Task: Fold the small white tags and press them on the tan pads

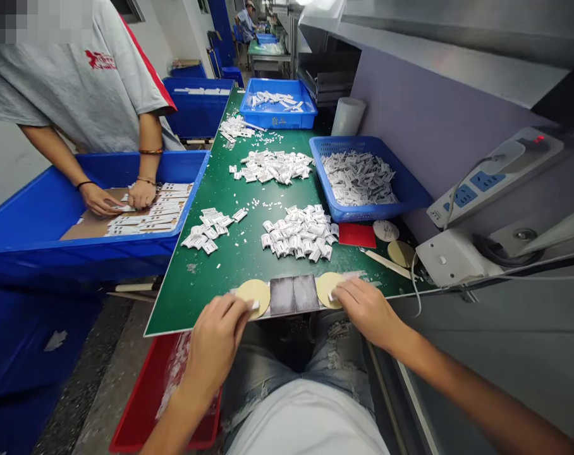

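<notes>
My left hand pinches a small white plastic part over a round yellowish sanding disc at the table's front edge. On the other side, my right hand is closed on another small white plastic part, at a second yellowish disc. Between the two discs lie two dark grey, worn abrasive squares. A heap of white plastic parts lies just beyond them, and a smaller pile sits to its left. My fingers partly hide both held parts.
A blue basket of white parts stands right, a blue tray at the back. A co-worker's hands work over a blue bin at left. A power strip and red sheet are right; a red bin is below.
</notes>
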`<state>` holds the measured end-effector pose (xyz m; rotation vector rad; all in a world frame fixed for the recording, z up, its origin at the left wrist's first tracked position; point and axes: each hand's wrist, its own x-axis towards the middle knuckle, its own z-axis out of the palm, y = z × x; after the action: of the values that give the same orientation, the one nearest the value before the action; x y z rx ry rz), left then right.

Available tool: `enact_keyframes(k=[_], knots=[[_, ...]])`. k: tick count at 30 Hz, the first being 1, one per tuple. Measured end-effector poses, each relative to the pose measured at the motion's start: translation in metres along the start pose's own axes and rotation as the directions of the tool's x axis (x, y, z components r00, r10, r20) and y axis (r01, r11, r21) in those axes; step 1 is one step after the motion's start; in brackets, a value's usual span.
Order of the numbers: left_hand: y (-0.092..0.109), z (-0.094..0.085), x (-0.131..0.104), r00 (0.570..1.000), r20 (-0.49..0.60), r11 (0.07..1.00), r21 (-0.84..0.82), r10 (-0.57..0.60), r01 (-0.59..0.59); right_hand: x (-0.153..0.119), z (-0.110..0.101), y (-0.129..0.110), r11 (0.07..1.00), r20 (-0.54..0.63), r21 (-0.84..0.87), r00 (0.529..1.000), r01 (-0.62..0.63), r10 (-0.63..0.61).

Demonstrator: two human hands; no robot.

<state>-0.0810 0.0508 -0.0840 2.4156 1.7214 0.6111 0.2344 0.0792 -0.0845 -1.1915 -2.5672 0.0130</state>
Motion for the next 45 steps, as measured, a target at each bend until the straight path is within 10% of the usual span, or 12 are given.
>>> enact_keyframes(k=[13,16,18,21,25,28,31,34,40,45], knots=[[-0.005,-0.001,-0.004,0.997,-0.039,0.995,-0.074,-0.063,0.06,-0.001,0.001,-0.001,0.998,0.025,0.027,0.998,-0.052,0.051],[0.003,-0.008,-0.026,0.988,0.136,0.954,-0.282,-0.067,0.104,-0.026,-0.003,-0.02,0.978,0.047,0.184,0.995,-0.098,0.09],[0.009,-0.013,-0.047,0.95,0.302,0.814,-0.531,-0.075,0.233,-0.047,-0.007,-0.034,0.922,0.105,0.361,0.988,-0.143,0.113],[0.015,-0.017,-0.059,0.856,0.375,0.414,-0.758,-0.355,0.504,-0.062,-0.011,-0.047,0.717,0.039,0.574,0.888,-0.396,0.459],[0.022,-0.023,-0.029,0.692,0.433,-0.184,-0.895,-0.578,0.407,-0.043,-0.013,-0.047,0.089,0.28,0.878,0.657,-0.47,0.7],[0.033,-0.03,-0.004,0.752,0.529,-0.522,-0.802,-0.392,0.292,-0.026,-0.013,-0.048,-0.378,0.457,0.881,0.717,-0.284,0.527],[0.046,-0.031,0.006,0.809,0.512,-0.642,-0.73,-0.288,0.233,-0.017,-0.008,-0.054,-0.511,0.454,0.84,0.749,-0.181,0.482],[0.055,-0.023,0.008,0.813,0.483,-0.587,-0.777,-0.325,0.228,-0.01,0.003,-0.058,-0.339,0.361,0.922,0.732,-0.187,0.577],[0.05,-0.004,0.008,0.783,0.332,-0.193,-0.943,-0.526,0.27,0.006,0.015,-0.055,0.661,-0.04,0.66,0.862,-0.357,0.506],[0.034,0.0,-0.003,0.79,0.179,0.222,-0.902,-0.586,0.37,0.015,0.007,-0.04,0.906,-0.117,0.255,0.919,-0.338,0.376]])
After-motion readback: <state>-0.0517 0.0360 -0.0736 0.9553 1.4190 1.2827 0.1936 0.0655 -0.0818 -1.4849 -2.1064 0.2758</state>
